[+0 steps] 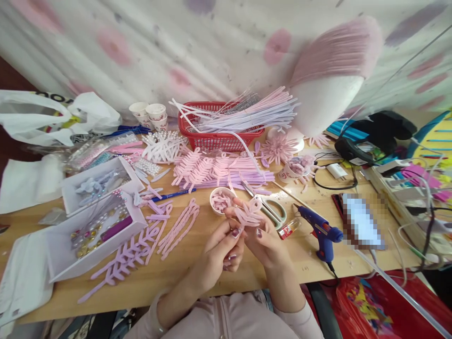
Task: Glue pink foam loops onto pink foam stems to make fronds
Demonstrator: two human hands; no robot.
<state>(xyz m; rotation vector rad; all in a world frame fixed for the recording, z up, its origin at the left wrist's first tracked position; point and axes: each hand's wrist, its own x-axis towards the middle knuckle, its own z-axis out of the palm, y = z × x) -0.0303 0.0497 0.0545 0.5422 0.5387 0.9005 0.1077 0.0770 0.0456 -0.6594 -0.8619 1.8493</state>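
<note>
Both hands meet over the front middle of the table, around a pink pipe cleaner piece (249,215) with a loop at its top and short side branches. My left hand (224,242) pinches its lower end between thumb and fingers. On the other side, my right hand (264,239) has its fingers closed behind the piece, thumb in front. Just beyond them stands a paper cup (213,207) of short pink pipe cleaner bits. Scissors (273,209) with pale green handles lie right behind my right hand. Finished-looking pink branches (197,169) rest farther back on lilac stems.
A blue glue gun (323,230) and a phone (362,221) lie to the right. At the back, a red basket (219,141) holds long pipe cleaners. Two white boxes (97,245) with beads stand left, beside purple branches (130,254). A white mannequin head (321,99) stands at back right.
</note>
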